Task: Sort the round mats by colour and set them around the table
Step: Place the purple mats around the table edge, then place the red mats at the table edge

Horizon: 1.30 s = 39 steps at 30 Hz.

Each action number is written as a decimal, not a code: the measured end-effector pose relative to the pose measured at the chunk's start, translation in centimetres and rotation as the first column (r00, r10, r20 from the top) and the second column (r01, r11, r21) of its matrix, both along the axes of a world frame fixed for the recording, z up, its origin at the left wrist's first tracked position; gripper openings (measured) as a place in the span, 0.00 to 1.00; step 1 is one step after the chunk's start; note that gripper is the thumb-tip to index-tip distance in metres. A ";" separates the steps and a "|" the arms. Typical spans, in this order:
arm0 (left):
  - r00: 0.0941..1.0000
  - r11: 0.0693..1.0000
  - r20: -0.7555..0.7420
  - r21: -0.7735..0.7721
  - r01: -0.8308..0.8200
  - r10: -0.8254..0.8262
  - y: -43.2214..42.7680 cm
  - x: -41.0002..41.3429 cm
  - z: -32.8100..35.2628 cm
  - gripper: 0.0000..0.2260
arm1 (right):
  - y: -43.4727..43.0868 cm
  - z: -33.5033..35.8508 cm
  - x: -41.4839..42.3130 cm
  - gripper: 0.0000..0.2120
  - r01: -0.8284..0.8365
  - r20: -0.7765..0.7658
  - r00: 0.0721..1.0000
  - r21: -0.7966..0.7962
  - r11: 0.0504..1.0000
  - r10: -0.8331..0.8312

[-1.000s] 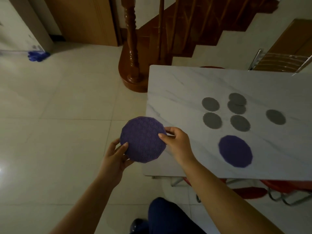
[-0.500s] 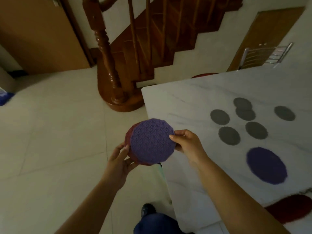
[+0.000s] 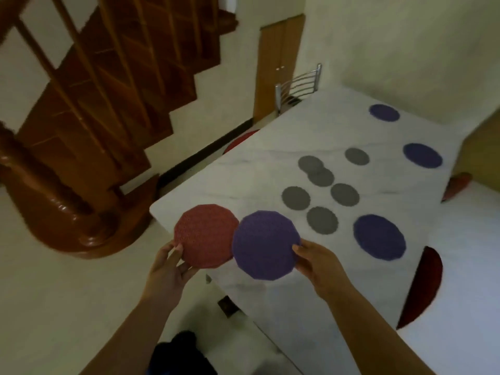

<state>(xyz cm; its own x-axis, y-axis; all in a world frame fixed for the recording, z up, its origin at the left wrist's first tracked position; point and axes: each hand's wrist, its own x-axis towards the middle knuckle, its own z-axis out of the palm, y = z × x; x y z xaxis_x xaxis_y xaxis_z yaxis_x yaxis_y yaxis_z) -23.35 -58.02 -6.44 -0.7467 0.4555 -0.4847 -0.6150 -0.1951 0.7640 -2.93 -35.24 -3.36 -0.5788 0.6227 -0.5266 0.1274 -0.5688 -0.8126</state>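
Note:
My left hand (image 3: 169,269) grips a red round mat (image 3: 203,234) by its lower left edge. My right hand (image 3: 319,263) pinches a purple round mat (image 3: 265,244) at its right edge; it overlaps the red one's right side. Both mats hover over the near left corner of the white marble table (image 3: 243,185). On the table lie three purple mats (image 3: 378,236) (image 3: 422,155) (image 3: 384,112) and several small grey mats (image 3: 322,220) clustered in the middle.
A wooden staircase (image 3: 94,104) with a turned newel post rises at the left. A metal-backed chair (image 3: 297,85) stands at the table's far end. Red chair seats (image 3: 422,285) show past the table's right edge and far side. Pale tiled floor lies to the left.
The stacked mats have been split: the purple one slid right in my right hand, uncovering the red one in my left. The view swung right, showing more table and two further purple mats.

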 end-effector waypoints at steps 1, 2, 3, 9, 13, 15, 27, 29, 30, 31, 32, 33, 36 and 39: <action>0.999 0.999 0.001 -0.006 0.046 -0.046 0.4 -1.9 -0.1 0.12 | -0.5 -0.4 0.0 0.13 0.071 -0.005 0.997 -0.018 0.997 -0.071; 0.995 0.995 0.001 -0.013 0.095 -0.095 0.8 -3.8 -0.2 0.11 | -1.2 -0.7 0.0 0.13 0.150 -0.007 0.989 -0.038 0.988 -0.150; 0.989 0.989 0.002 -0.015 0.149 -0.149 1.3 -5.7 -0.1 0.09 | -2.0 -1.1 -0.1 0.12 0.228 0.000 0.973 -0.057 0.972 -0.229; 0.907 0.905 0.028 -0.051 0.422 -0.421 4.0 -13.5 0.5 0.06 | -7.8 -2.7 -1.6 0.11 0.608 0.095 0.794 -0.137 0.782 -0.600; 0.838 0.836 0.017 -0.054 0.546 -0.546 5.9 -15.4 1.8 0.06 | -10.8 -3.3 -3.5 0.08 0.730 0.152 0.683 -0.163 0.664 -0.714; 0.806 0.806 0.017 -0.030 0.592 -0.591 6.6 -15.7 2.5 0.06 | -11.9 -3.9 -4.4 0.08 0.764 0.165 0.644 -0.177 0.620 -0.747; 0.777 0.777 0.036 -0.008 0.629 -0.628 6.4 -17.3 3.6 0.08 | -12.4 -7.3 -8.5 0.15 0.763 0.434 0.560 0.064 0.644 -0.706; 0.775 0.775 0.040 -0.010 0.631 -0.631 6.2 -17.6 3.4 0.08 | -12.4 -7.4 -8.5 0.15 0.692 0.503 0.550 0.171 0.701 -0.666; 0.774 0.774 0.041 -0.009 0.633 -0.632 6.1 -17.7 3.4 0.08 | -12.4 -7.4 -8.5 0.15 0.636 0.543 0.551 0.219 0.740 -0.634; 0.772 0.773 0.043 -0.009 0.635 -0.634 6.0 -17.8 3.3 0.09 | -12.4 -7.2 -8.6 0.15 0.579 0.577 0.552 0.254 0.775 -0.602; 0.771 0.771 0.044 -0.009 0.637 -0.636 5.9 -17.9 3.2 0.09 | -12.4 -7.1 -8.7 0.15 0.536 0.600 0.553 0.275 0.798 -0.578; 0.770 0.770 0.045 -0.008 0.638 -0.637 5.8 -18.0 3.2 0.10 | -12.4 -6.9 -8.7 0.15 0.510 0.612 0.556 0.282 0.812 -0.562; 0.769 0.770 0.047 -0.006 0.639 -0.638 5.8 -18.0 3.2 0.11 | -12.5 -6.6 -8.3 0.15 0.470 0.650 0.567 0.249 0.847 -0.506; 0.760 0.761 0.048 -0.007 0.649 -0.648 6.0 -18.0 3.2 0.09 | -12.6 -5.5 -8.2 0.17 0.427 0.698 0.547 0.242 0.871 -0.462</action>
